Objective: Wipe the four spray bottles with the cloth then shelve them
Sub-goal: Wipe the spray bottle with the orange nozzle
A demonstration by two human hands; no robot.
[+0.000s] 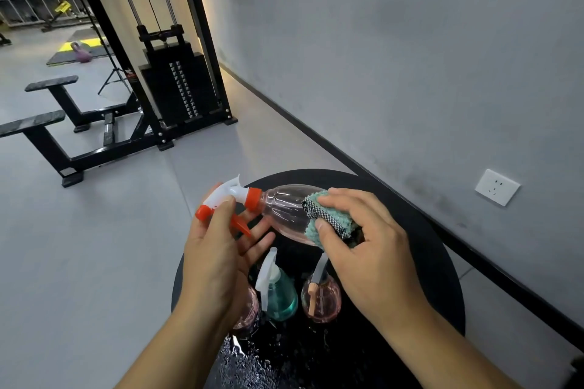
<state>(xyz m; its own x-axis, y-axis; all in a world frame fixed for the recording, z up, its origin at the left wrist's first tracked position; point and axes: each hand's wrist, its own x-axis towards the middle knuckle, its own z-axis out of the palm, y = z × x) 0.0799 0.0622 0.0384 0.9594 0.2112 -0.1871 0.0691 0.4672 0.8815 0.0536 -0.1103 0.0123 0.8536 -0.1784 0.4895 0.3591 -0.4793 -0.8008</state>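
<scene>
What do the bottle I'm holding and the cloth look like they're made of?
The held bottle looks like clear pink-tinted plastic, glossy with moulded ribs; its white and orange trigger head seems opaque plastic. The cloth looks like teal looped microfibre with a black-and-white woven mesh strip, though I can't be sure.

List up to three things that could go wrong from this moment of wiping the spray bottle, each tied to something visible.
1. The left hand holds the pink bottle only by its sprayer head; the right hand's cloth pressure might twist it loose.
2. Water drops on the black table could re-wet wiped bottles.
3. The teal bottle stands directly beneath and might be knocked over.
</scene>
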